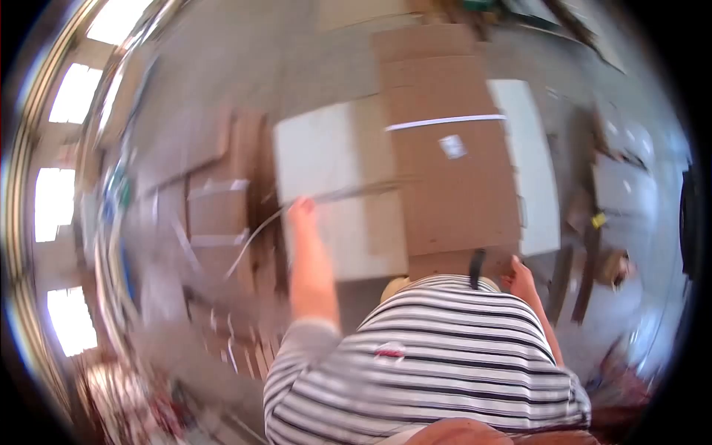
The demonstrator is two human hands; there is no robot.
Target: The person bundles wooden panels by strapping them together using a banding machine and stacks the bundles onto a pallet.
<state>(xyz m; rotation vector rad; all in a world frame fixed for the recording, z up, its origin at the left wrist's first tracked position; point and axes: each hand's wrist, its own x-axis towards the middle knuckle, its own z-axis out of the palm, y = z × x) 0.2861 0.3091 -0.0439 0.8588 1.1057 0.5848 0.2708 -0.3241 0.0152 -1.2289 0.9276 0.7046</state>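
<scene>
My left hand (302,210) is closed round a thin pale strap (256,236), with one end curving down to the left and a blurred length stretching right over a white panel (322,152). Low at the right, beside my body, my right hand (517,276) has its fingers curled in; whether anything is in them is hidden. It is nearest to the lower right corner of a flat brown cardboard piece (456,196). Across that cardboard runs a white band (445,122), and a small white label (452,146) lies below the band.
Another white panel (530,170) shows at the cardboard's right. Strapped cardboard stacks (216,211) stand at the left. More cardboard and a white box (623,185) are at the right, with a roll (614,268) below. Grey floor (319,55) lies beyond.
</scene>
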